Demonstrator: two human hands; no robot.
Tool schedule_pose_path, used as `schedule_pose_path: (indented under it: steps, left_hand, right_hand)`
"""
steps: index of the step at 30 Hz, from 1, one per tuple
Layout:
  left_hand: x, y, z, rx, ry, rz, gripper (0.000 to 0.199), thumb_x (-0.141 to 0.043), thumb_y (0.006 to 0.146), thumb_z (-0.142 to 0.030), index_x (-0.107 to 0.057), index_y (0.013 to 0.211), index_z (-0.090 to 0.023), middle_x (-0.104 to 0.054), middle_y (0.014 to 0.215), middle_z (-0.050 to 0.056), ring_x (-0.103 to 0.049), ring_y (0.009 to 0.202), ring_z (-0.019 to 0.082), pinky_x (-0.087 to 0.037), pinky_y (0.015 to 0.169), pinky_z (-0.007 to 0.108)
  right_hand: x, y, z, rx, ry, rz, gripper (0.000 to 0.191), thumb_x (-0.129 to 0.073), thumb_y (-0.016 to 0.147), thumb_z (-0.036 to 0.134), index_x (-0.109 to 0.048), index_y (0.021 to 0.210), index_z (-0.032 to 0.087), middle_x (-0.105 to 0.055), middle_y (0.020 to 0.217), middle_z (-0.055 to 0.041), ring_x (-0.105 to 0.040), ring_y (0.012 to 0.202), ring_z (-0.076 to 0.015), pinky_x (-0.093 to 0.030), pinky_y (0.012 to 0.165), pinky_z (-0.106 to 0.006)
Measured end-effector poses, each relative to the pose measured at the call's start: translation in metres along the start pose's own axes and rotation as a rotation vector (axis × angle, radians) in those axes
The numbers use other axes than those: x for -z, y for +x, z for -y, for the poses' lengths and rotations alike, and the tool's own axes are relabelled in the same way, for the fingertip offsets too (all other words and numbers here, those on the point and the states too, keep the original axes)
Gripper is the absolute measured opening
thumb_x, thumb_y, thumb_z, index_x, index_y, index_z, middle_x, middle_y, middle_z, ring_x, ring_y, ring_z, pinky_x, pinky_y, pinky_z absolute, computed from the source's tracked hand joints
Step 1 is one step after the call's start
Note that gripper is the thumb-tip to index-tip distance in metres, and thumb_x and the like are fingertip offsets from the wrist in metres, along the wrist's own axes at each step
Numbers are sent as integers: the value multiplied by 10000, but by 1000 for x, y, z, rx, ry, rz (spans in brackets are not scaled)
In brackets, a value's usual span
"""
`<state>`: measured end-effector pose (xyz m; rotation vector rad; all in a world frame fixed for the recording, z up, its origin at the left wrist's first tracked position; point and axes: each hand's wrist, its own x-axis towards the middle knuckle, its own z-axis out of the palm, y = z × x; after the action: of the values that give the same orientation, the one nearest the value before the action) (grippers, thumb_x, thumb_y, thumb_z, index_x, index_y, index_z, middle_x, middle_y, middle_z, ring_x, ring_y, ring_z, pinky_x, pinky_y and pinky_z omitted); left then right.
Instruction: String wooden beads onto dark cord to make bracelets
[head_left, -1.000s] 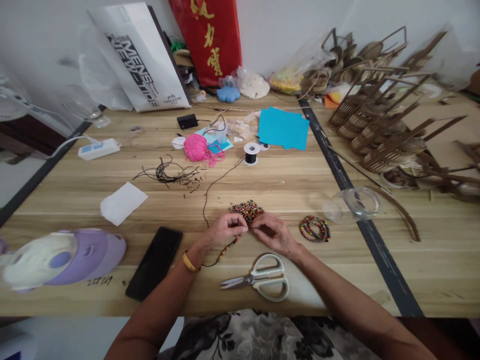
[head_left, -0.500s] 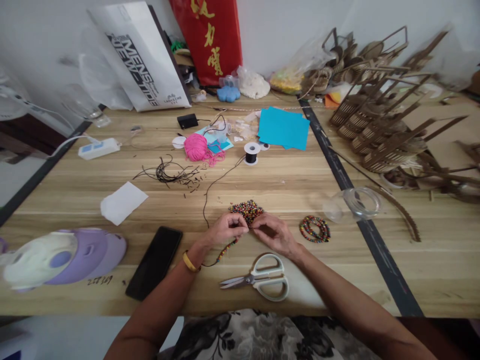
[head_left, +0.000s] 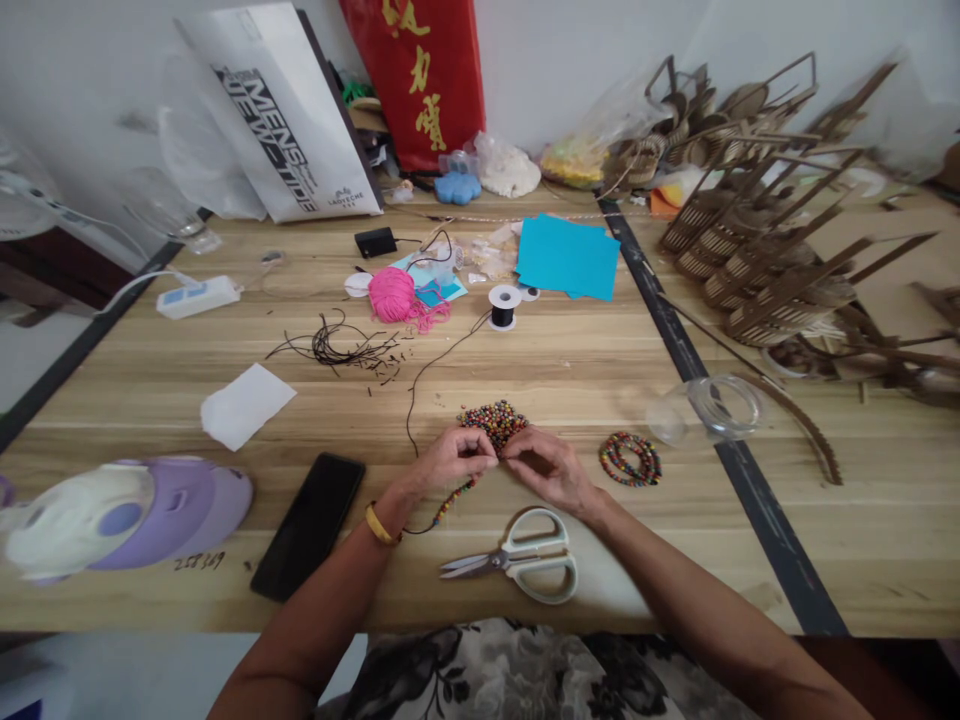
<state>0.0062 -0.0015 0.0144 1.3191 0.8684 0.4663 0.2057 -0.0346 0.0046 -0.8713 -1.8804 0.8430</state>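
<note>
My left hand [head_left: 455, 456] is pinched closed on a black cord, just in front of a heap of small multicoloured beads [head_left: 495, 418]. Below its fingers hangs a string of threaded beads [head_left: 454, 500], and the cord runs on under my wrist and back to a white spool of black cord [head_left: 504, 308]. My right hand [head_left: 549, 465] is pinched at the heap's near right edge, its fingertips close to the left ones. Whatever sits between the right fingertips is too small to make out. Scissors [head_left: 517, 560] with pale handles lie below my hands.
Right of my hands lies a coiled beaded strand [head_left: 630, 459], near a clear plastic ring [head_left: 725, 407]. A black phone [head_left: 309, 525] and a purple-white appliance [head_left: 135, 518] are at left. Farther back are pink yarn [head_left: 393, 295], blue sheets [head_left: 568, 257] and small woven baskets [head_left: 780, 300].
</note>
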Motion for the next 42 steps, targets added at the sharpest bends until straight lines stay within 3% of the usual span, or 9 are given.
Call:
schedule_pose_path:
  steps: [42]
  left_hand:
    - [0,0,4,-14,40,10,234,-685,698,-340,-618,721,-116,-550,605,-12,-489,525,75,-403,509,183]
  right_hand:
    - [-2,-1,-1,-19,40,34,131,-594,885,293,-640,863,172,-659,790,-74,-608,741,-170,-503,685,-306]
